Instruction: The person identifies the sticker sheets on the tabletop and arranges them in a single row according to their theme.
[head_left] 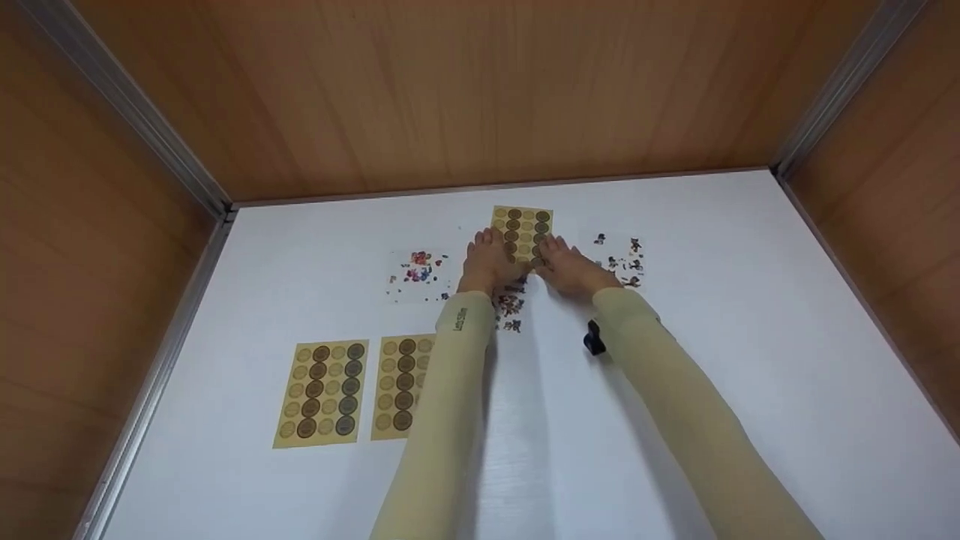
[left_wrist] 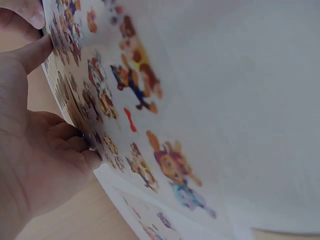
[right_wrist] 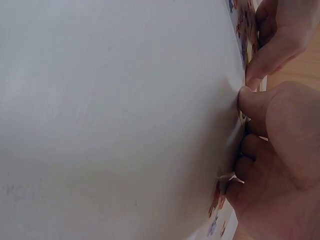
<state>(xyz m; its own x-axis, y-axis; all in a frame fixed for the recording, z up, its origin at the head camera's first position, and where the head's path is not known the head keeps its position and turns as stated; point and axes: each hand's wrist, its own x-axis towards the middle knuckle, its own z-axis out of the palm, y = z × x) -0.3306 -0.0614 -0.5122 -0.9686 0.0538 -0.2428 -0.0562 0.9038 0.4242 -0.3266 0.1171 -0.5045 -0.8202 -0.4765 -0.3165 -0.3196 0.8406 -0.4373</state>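
At the back of the white table lies a yellow sheet of round coin stickers (head_left: 526,217). My left hand (head_left: 486,262) rests on its left edge, with the thumb (left_wrist: 36,54) stretched toward the near edge. On the right edge, my right hand (head_left: 570,268) touches the sheet, its thumb (right_wrist: 255,102) close to the left thumb. Neither hand grips anything. Just below the yellow sheet, partly hidden by the left hand and forearm, a clear sheet of cartoon dog stickers (left_wrist: 172,165) lies flat.
Two more yellow coin-sticker sheets lie at the front left, one in full sight (head_left: 321,394), the other (head_left: 397,386) partly under the left sleeve. Clear sticker sheets flank the hands, one left (head_left: 418,276), one right (head_left: 634,262). Wooden panels (head_left: 480,97) wall in the table.
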